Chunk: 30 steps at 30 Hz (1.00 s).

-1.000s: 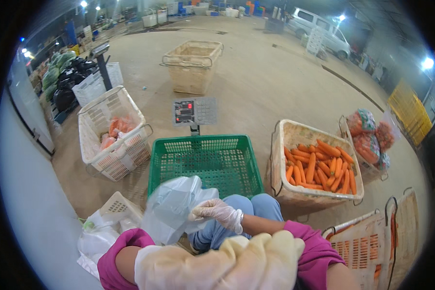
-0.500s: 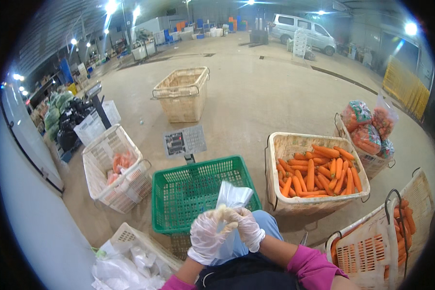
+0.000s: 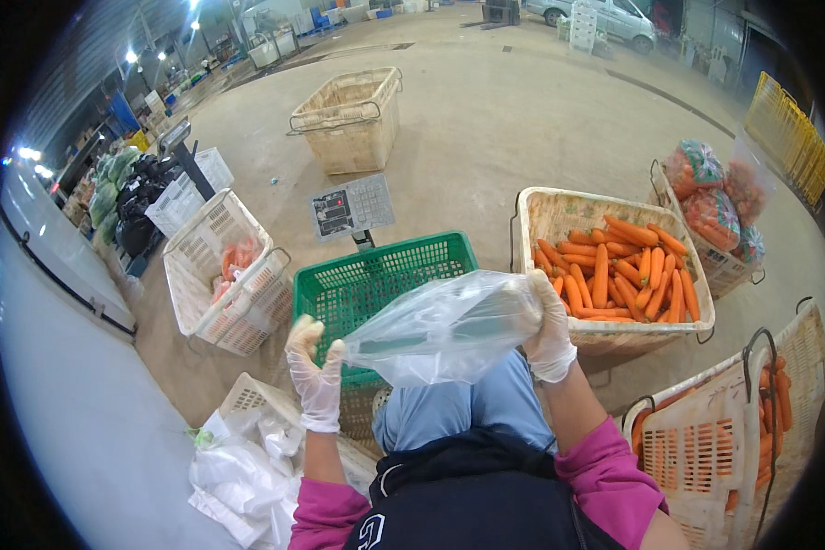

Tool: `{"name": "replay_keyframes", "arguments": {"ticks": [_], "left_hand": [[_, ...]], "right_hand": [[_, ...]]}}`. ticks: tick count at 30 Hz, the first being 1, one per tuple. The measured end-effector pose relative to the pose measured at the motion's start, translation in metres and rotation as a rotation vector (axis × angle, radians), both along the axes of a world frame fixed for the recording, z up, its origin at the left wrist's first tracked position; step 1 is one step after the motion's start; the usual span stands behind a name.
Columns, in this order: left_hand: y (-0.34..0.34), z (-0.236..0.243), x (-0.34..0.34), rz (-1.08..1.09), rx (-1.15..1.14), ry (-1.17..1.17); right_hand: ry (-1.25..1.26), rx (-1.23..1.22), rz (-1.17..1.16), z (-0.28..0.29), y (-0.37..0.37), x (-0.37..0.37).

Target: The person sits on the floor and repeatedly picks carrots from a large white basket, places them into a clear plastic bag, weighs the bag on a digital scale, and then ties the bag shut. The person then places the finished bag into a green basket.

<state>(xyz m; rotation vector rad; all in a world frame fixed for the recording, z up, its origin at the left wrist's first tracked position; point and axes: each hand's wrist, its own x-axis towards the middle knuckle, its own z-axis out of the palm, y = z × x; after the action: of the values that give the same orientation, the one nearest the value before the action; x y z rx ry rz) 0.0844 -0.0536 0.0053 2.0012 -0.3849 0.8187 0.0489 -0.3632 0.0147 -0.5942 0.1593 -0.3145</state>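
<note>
A clear plastic bag point(image 3: 435, 332) is stretched sideways above my lap, between my two gloved hands. My left hand point(image 3: 315, 378) pinches its left corner, with the fingers curled. At the other end my right hand point(image 3: 550, 335) grips the bunched film; the bag partly covers its fingertips. Behind the bag sits a green mesh basket point(image 3: 435, 249) at a scale with a grey display panel point(image 3: 350, 208); the film hides part of the basket. To its right a white crate point(image 3: 545, 215) holds loose orange carrots point(image 3: 619, 270).
White plastic bags point(image 3: 247, 486) lie heaped at a crate by my left side. At left stands a crate point(image 3: 188, 266) with bagged carrots. Another carrot crate point(image 3: 687, 467) is close at right, with filled bags point(image 3: 710, 215) behind. A beige crate point(image 3: 348, 128) stands ahead.
My hands have moved apart, left and right, pulling the bunched bag out wide. The view has tilted downward, so my lap shows more.
</note>
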Motion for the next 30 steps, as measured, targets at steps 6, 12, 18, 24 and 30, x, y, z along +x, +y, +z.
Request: {"name": "replay_keyframes", "arguments": {"ticks": [6,12,18,24,30], "left_hand": [[-0.093,0.048,-0.016,-0.081,0.552,-0.187],[-0.069,0.042,-0.032,-0.201,0.425,-0.102],[-0.019,0.012,-0.013,0.011,0.708,0.026],[-0.004,0.022,0.01,-0.416,-0.219,0.957],[0.014,-0.013,0.078,-0.298,-0.444,1.01]], "right_hand": [[-0.179,-1.082,0.213,0.05,0.035,-0.032],[-0.051,-1.383,-0.139,0.006,0.0,-0.027],[0.111,-0.437,0.697,-0.002,-0.049,-0.036],[0.069,-0.493,0.77,-0.044,-0.111,-0.007],[0.93,-1.152,-0.048,-0.206,-0.291,0.071]]}}
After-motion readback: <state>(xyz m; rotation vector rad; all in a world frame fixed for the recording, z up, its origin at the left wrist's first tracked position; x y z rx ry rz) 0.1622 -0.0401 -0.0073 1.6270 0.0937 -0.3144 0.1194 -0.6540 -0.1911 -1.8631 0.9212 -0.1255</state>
